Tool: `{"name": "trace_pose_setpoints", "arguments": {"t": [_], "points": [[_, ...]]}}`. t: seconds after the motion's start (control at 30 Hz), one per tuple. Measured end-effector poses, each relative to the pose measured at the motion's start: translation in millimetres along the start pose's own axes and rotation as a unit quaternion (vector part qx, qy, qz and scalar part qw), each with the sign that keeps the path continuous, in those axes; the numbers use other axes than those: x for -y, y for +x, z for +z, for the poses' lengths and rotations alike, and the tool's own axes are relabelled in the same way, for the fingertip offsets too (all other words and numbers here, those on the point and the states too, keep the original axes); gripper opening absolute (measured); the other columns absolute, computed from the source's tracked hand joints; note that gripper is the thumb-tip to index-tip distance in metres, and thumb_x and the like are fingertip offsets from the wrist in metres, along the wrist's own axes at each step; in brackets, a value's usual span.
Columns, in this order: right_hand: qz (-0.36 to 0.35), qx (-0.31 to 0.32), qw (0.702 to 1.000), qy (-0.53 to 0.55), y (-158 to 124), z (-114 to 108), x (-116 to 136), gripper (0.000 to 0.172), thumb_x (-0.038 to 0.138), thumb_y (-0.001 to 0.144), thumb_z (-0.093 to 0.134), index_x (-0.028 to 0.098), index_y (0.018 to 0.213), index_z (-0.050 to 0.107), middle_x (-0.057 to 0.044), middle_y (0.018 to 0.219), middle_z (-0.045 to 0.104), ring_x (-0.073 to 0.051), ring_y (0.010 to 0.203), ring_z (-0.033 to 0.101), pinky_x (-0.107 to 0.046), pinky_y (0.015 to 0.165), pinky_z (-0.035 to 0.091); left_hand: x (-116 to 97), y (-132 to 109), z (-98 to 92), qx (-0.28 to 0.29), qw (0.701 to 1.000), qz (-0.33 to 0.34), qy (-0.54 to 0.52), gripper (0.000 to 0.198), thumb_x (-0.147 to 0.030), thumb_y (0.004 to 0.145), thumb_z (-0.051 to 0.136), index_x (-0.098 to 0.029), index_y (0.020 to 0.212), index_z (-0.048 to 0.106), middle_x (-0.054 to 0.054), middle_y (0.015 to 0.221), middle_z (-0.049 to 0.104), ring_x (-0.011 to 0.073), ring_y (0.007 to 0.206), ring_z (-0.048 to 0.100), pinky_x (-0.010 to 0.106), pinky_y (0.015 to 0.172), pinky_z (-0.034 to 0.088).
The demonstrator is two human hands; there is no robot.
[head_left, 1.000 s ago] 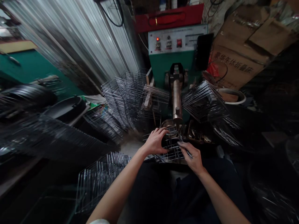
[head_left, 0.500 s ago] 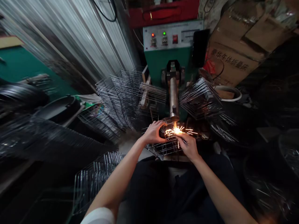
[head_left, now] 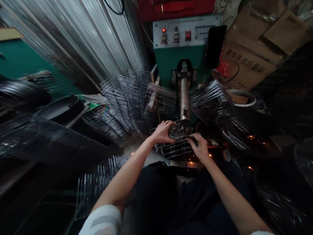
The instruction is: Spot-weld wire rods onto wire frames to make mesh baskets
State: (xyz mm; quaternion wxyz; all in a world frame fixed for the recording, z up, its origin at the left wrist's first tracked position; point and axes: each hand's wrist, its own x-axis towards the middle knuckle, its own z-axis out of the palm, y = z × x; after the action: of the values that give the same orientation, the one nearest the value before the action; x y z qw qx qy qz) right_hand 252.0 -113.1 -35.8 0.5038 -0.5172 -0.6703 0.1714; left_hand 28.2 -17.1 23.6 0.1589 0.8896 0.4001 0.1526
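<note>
My left hand (head_left: pixel 162 133) curves its thumb and fingers around a round wire piece (head_left: pixel 174 132), just left of the welding machine's metal arm (head_left: pixel 184 99). Below the arm's tip lies a wire grid (head_left: pixel 172 150), partly under the round piece. Close to the tip on the other side, my right hand (head_left: pixel 201 148) is closed in a pinch. Something small and dark shows at its fingers, too unclear to name. A few orange sparks are scattered low around the hands.
The green welding machine (head_left: pixel 166 58) stands ahead with one red light lit. Stacked wire racks (head_left: pixel 127 98) are on its left, bundled wire frames (head_left: pixel 207 98) on its right. A cardboard box (head_left: pixel 246 62) and a white-rimmed bucket (head_left: pixel 251 101) stand farther right.
The bright burst of sparks under the arm's tip has died to scattered glowing specks. The green light is off. My right hand has shifted slightly right, away from the tip.
</note>
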Motion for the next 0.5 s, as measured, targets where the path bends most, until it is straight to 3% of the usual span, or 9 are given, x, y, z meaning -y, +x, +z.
{"name": "trace_pose_setpoints", "arguments": {"t": [0.27,0.5], "points": [[-0.017,0.005,1.000,0.010,6,3,-6,0.018,0.033,0.097,0.056,0.020,0.088,0.065,-0.004,0.085,0.064,-0.018,0.078,0.061,-0.029,0.073,0.046,13,6,-0.7,-0.007,1.000,0.015,-0.003,0.084,-0.041,0.053,0.084,-0.020,0.129,0.052,0.011,0.131,0.056,0.0343,0.120,0.052,0.050,0.104,0.042],[0.018,0.016,0.999,0.026,8,0,-13,0.022,0.038,0.095,0.060,0.019,0.088,0.070,-0.004,0.085,0.067,-0.018,0.076,0.063,-0.028,0.069,0.048,5,9,-3.8,-0.002,0.999,0.021,-0.026,0.086,-0.043,0.057,0.085,-0.019,0.133,0.052,0.014,0.135,0.055,0.0357,0.125,0.050,0.054,0.109,0.038]]}}
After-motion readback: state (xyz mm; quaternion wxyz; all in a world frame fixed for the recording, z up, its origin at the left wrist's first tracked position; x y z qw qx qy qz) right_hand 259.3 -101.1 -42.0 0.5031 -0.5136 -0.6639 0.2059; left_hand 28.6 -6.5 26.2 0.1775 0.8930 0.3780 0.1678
